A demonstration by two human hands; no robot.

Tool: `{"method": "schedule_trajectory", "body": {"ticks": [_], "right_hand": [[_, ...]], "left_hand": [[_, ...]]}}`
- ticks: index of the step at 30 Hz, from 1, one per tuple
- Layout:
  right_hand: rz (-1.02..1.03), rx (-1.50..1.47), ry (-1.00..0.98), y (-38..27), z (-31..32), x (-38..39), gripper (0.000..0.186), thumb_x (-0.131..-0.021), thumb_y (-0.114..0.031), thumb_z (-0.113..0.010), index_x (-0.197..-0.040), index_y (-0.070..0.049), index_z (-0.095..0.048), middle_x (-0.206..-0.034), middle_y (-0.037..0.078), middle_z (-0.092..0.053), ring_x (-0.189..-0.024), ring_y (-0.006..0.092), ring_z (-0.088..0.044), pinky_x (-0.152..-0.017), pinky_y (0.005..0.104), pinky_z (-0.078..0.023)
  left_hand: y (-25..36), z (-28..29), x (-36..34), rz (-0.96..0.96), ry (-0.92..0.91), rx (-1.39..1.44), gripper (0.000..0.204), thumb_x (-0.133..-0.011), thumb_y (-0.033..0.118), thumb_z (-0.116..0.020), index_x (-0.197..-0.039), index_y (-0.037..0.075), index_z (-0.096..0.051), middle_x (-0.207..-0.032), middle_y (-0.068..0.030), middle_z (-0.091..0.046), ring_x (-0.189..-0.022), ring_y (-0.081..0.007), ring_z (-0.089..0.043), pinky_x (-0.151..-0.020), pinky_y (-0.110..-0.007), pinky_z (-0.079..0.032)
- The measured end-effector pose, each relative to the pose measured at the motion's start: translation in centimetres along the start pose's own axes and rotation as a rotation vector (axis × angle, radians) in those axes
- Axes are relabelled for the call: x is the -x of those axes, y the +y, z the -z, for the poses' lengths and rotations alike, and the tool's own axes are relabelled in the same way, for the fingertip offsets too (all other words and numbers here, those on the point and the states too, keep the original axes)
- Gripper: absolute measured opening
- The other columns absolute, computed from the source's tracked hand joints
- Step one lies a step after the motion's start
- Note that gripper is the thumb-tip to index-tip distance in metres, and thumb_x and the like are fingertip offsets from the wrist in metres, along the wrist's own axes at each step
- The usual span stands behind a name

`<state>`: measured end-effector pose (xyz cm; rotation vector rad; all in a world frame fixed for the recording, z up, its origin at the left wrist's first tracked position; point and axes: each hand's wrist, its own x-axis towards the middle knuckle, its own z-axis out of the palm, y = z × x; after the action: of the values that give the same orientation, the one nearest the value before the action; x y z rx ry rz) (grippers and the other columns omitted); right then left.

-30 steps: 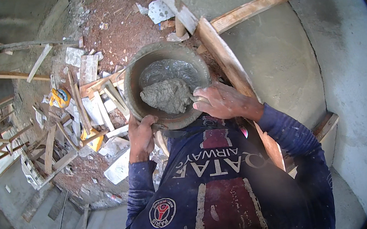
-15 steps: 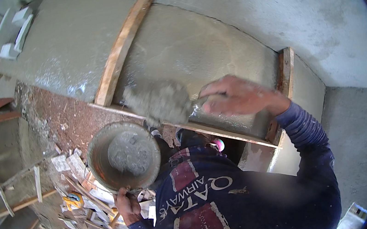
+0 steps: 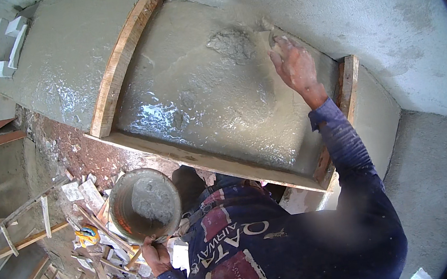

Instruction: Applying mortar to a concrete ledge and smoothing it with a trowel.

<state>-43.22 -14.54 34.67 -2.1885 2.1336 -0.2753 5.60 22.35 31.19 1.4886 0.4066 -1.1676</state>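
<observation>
Pressing my right hand, closed on a barely visible tool, just right of the grey mortar dab, my left hand grips the round mortar pan near-left.

We see our right hand stretched up against the wet grey cement slab, just beside a rough lump of fresh mortar. Our left hand grips the rim of the round metal pan of grey mortar, above scattered wooden scraps. A curved wooden batten lies across the slab.

Right hand fingertips, perhaps a trowel, buried in mortar.
</observation>
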Motion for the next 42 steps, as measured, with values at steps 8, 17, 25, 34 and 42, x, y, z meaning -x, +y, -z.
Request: {"method": "schedule_trajectory", "body": {"ticks": [8,17,25,34,42], "right_hand": [[0.004,-0.022,-0.151,1.1,-3.8,0.2,0.044,-0.096,-0.035,-0.042,-0.121,0.000,-0.053,-0.119,0.026,-0.058,-0.103,0.0390,-0.060,-0.085,0.0448,-0.051],[0.299,0.150,-0.247,4.4,-10.0,-3.7,0.031,-0.095,-0.027,-0.044,-0.113,-0.005,-0.056,-0.100,0.025,-0.062,-0.076,0.0376,-0.064,-0.064,0.0467,-0.052],[-0.401,-0.502,-0.381,4.8,-8.8,-2.5,0.038,-0.091,-0.034,-0.049,-0.107,-0.001,-0.058,-0.097,0.025,-0.063,-0.083,0.0388,-0.064,-0.074,0.0464,-0.052],[-0.221,-0.279,0.040,-4.2,-19.8,-8.2,0.031,-0.084,-0.029,-0.060,-0.099,-0.003,-0.059,-0.093,0.014,-0.063,-0.083,0.0287,-0.063,-0.071,0.0427,-0.052],[-0.165,-0.481,-0.242,-8.1,-13.4,-8.4,0.034,-0.091,-0.028,-0.043,-0.103,-0.002,-0.062,-0.107,0.024,-0.062,-0.099,0.0405,-0.060,-0.083,0.0474,-0.049]], "left_hand": [[-1.2,2.4,-3.0,0.146,0.024,-0.022,0.024,-0.080,0.002,-0.043,-0.100,-0.004,-0.054,-0.099,-0.0144,-0.061,-0.092,-0.0320,-0.061,-0.081,-0.054,-0.054],[-3.0,8.2,-8.9,0.204,0.062,0.043,0.012,-0.079,0.000,-0.046,-0.086,0.002,-0.056,-0.082,-0.0097,-0.060,-0.077,-0.0281,-0.061,-0.078,-0.048,-0.053],[-4.5,11.9,-11.4,0.346,0.098,0.179,0.007,-0.076,0.004,-0.051,-0.071,0.003,-0.056,-0.071,-0.0097,-0.058,-0.068,-0.0303,-0.058,-0.070,-0.048,-0.052],[-7.0,18.9,-13.7,0.033,-0.078,-0.165,0.015,-0.082,0.007,-0.046,-0.074,0.002,-0.057,-0.069,-0.0100,-0.059,-0.067,-0.0320,-0.059,-0.080,-0.055,-0.052],[-2.4,11.3,-12.9,0.260,0.254,-0.257,0.015,-0.079,0.006,-0.047,-0.070,0.001,-0.057,-0.065,-0.0122,-0.058,-0.055,-0.0280,-0.055,-0.064,-0.044,-0.054]]}}
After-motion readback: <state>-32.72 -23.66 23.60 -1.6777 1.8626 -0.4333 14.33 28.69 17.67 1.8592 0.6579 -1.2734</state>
